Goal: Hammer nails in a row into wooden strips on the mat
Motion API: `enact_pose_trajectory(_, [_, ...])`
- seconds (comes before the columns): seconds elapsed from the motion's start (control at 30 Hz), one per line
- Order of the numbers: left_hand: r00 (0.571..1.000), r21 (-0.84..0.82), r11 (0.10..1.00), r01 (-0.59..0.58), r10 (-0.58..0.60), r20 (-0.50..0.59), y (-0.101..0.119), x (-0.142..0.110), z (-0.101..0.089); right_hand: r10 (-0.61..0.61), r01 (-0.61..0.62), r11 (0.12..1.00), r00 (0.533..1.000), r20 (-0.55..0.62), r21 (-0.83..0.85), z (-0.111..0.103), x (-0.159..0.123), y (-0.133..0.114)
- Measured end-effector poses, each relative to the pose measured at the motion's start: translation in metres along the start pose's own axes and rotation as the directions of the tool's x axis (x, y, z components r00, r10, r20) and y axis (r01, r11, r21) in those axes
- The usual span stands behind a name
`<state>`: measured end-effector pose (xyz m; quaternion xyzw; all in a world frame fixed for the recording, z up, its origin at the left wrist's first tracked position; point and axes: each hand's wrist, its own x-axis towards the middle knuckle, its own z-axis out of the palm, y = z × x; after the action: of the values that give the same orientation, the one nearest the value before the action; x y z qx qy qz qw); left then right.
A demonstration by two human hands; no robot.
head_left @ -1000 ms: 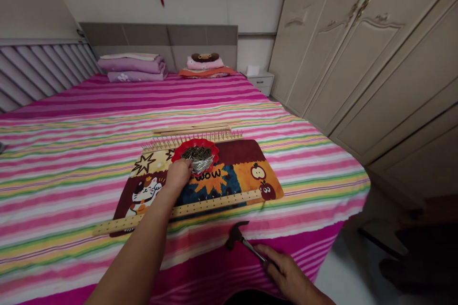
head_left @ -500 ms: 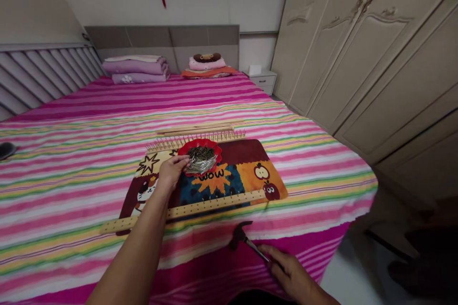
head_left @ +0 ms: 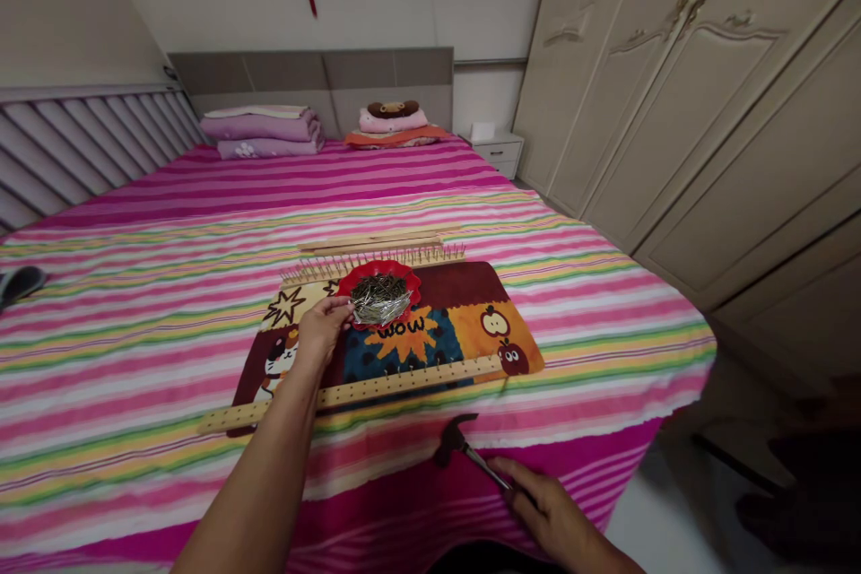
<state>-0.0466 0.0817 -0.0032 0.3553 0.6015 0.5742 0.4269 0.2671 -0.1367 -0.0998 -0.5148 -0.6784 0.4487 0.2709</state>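
Observation:
A red dish (head_left: 407, 278) heaped with small metal nails sits on a colourful cartoon mat (head_left: 464, 323) on the striped bed. My left hand (head_left: 320, 332) reaches to the dish's left rim with fingers pinched; what they hold is too small to make out. A long wooden strip with a row of holes (head_left: 404, 382) lies across the mat's near edge. My right hand (head_left: 548, 511) grips the handle of a hammer (head_left: 461, 442) resting on the bed's front edge.
A second wooden strip bristling with upright nails (head_left: 396, 259) lies behind the dish, with plain wooden slats (head_left: 373, 242) beyond it. Folded bedding (head_left: 262, 130) and pillows sit at the headboard. A wardrobe (head_left: 706, 90) stands right; a dark object (head_left: 20, 283) lies far left.
My left hand has drawn back from over the nails to the dish's left rim. The view has drifted slightly. My right hand stays on the hammer.

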Motion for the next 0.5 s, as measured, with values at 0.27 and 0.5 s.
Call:
enact_pose_trajectory(0.27, [0.999, -0.043, 0.999, 0.026, -0.028, -0.039, -0.004, -0.003, -0.004, 0.006, -0.005, 1.000, 1.000, 0.013, -0.017, 0.001, -0.002, 0.006])
enact_pose_trajectory(0.5, [0.994, -0.070, 0.995, 0.068, -0.073, -0.077, -0.006, -0.019, -0.016, -0.012, 0.013, 0.999, 1.000, 0.019, -0.044, -0.001, 0.000, 0.006])
